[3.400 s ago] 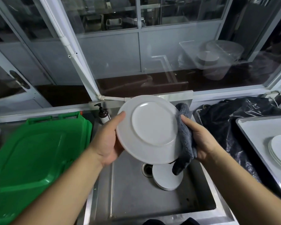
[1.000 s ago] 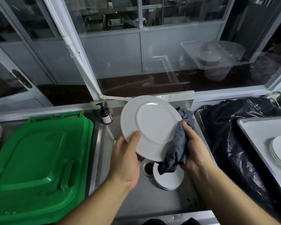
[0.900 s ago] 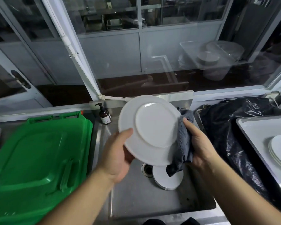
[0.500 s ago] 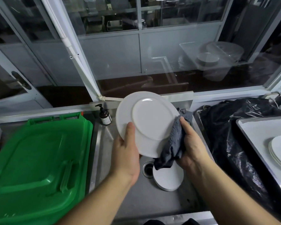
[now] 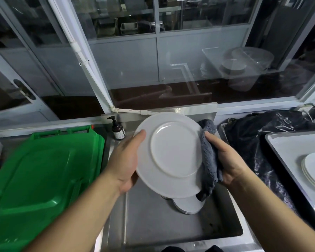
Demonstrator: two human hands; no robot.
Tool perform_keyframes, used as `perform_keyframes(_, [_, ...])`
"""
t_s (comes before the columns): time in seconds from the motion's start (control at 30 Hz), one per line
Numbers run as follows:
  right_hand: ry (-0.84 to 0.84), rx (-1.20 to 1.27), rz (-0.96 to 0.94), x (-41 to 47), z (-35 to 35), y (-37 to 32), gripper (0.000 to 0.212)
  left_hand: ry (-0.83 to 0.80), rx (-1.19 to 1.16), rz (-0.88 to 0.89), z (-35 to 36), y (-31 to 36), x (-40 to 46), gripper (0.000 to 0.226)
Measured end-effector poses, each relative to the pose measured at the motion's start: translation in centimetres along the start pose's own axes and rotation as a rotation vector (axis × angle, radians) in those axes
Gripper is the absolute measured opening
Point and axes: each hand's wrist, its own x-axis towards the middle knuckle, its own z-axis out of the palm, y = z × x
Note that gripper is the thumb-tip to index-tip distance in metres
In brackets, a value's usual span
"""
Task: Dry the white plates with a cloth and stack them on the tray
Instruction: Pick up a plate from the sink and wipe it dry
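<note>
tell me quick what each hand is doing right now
Left hand: grips the white plate by its left rim.
Right hand: holds the grey cloth against the plate's right edge.

Green bin lid (image 5: 44, 177): seen lying flat at the left, hinge tabs along its far edge, just beside the sink.
Sink (image 5: 153, 222): a steel basin set in the middle, its floor dull and lightly marked.
Pump bottle (image 5: 117, 130): a dark bottle with a pale label, stood upright at the sink's far left corner.
Black plastic bag (image 5: 258, 142): spread crumpled to the right of the sink, glossy in places.
Window frames (image 5: 91, 70): white bars are seen crossing glass panes behind the sink.
Reflections: pale round shapes are shown in the right-hand pane.
</note>
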Motion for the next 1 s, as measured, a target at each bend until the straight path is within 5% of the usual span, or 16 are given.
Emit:
perform_keyframes(0.23, [0.189, 0.102, -0.054, -0.1, 1.4, 2.0, 0.044, 0.181, -0.016, 0.117, 1.6, -2.3, -0.7, 0.019])
perform_keyframes(0.37, [0.265, 0.192, -0.026, -0.1, 2.7, 4.3, 0.051, 0.270, -0.129, 0.136, 3.7, -5.0, -1.6, 0.028])
perform_keyframes(0.47, [0.274, 0.205, 0.000, 0.0, 2.6, 4.9, 0.051, 0.223, -0.200, 0.143, 4.1, -6.0, -2.1, 0.019])
perform_keyframes(0.73, [0.408, -0.133, -0.153, 0.2, 1.1, 1.7, 0.034, -0.188, -0.217, -0.086, -0.9, -2.9, -1.5, 0.040])
perform_keyframes(1.0, [0.486, -0.505, -0.306, -1.0, 4.3, 5.8, 0.021, -0.078, -0.176, 0.053, 2.2, -4.7, -1.2, 0.026])
